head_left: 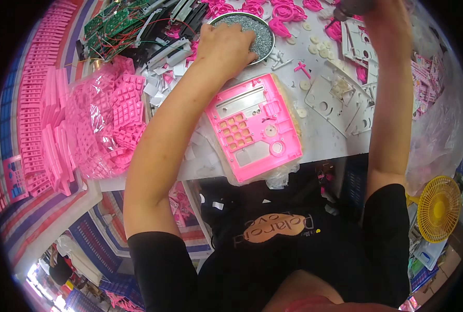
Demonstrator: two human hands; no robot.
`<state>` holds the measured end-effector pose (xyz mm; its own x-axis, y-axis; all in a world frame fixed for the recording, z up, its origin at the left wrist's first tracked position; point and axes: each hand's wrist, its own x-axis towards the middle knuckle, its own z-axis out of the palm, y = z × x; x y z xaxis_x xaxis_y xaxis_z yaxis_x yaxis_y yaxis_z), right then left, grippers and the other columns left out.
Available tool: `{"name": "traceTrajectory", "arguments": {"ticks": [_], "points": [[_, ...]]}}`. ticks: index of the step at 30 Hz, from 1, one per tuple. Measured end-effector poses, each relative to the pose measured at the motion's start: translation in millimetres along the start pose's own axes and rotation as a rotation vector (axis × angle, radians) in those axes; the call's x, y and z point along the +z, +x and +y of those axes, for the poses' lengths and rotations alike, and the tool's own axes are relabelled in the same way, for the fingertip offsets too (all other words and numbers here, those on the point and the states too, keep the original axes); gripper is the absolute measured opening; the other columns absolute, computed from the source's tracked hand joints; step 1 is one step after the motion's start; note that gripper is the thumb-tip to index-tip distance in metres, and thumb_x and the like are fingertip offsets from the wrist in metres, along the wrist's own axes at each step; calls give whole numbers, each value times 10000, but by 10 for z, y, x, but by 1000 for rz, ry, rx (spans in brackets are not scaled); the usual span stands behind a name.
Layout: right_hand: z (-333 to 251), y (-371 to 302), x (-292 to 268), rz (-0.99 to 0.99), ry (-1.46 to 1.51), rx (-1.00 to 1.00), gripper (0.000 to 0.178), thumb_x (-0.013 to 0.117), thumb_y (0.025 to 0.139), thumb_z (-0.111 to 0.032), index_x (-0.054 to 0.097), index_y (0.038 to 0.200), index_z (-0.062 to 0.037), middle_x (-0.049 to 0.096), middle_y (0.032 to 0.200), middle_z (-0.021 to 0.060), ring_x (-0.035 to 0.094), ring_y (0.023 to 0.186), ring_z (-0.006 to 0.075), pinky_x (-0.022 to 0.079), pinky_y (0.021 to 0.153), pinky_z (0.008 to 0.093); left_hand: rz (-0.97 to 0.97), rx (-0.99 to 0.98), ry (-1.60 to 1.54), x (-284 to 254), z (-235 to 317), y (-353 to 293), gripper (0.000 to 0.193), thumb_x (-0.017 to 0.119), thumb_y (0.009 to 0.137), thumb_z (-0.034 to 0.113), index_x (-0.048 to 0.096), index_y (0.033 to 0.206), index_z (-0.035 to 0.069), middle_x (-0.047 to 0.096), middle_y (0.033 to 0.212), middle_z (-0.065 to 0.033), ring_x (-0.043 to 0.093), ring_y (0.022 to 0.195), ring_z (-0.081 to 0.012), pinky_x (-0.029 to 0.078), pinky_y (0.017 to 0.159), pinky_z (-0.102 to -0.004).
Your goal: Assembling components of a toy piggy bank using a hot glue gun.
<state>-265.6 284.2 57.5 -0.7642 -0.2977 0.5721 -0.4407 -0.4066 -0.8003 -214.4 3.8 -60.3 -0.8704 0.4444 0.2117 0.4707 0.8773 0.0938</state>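
Observation:
My left hand [226, 48] reaches over a round metal bowl [272, 40] of small silvery screws [260, 35]. Its thumb and forefinger are apart, while the other fingertips dip out of sight. At the upper right edge, my right hand [390, 15] is closed round a dark rounded tool [354, 7], only partly in the picture. Between my arms a pink plastic housing [255, 127] lies inside up on a padded, plastic-wrapped support [281, 174]. The housing has a grid of key holes, a long window and round openings.
Left of my forearm are a clear bag of pink keypads [104, 119] and stacked pink strips [47, 67]. Green circuit boards [112, 26] pile up behind. White plastic plates [328, 101], pale discs [322, 50] and pink parts [286, 11] lie right. A yellow fan [439, 208] stands lower right.

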Motion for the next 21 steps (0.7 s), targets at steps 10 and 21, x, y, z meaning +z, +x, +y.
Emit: {"name": "traceTrajectory", "arguments": {"ticks": [10, 21], "points": [[265, 102, 1125, -103, 37, 367, 505, 771, 898, -118, 554, 1335, 14, 664, 926, 46, 663, 856, 133, 532, 746, 285, 45, -75, 52, 31, -52, 140, 222, 623, 941, 317, 745, 903, 136, 723, 874, -65, 687, 856, -268, 422, 863, -485], [-131, -768, 1119, -3, 189, 319, 418, 653, 938, -70, 492, 1317, 3, 560, 689, 52, 557, 601, 151, 503, 604, 297, 254, -2, -202, -496, 521, -650, 139, 729, 875, 270, 700, 860, 135, 685, 821, -27, 643, 825, -213, 365, 888, -478]]}}
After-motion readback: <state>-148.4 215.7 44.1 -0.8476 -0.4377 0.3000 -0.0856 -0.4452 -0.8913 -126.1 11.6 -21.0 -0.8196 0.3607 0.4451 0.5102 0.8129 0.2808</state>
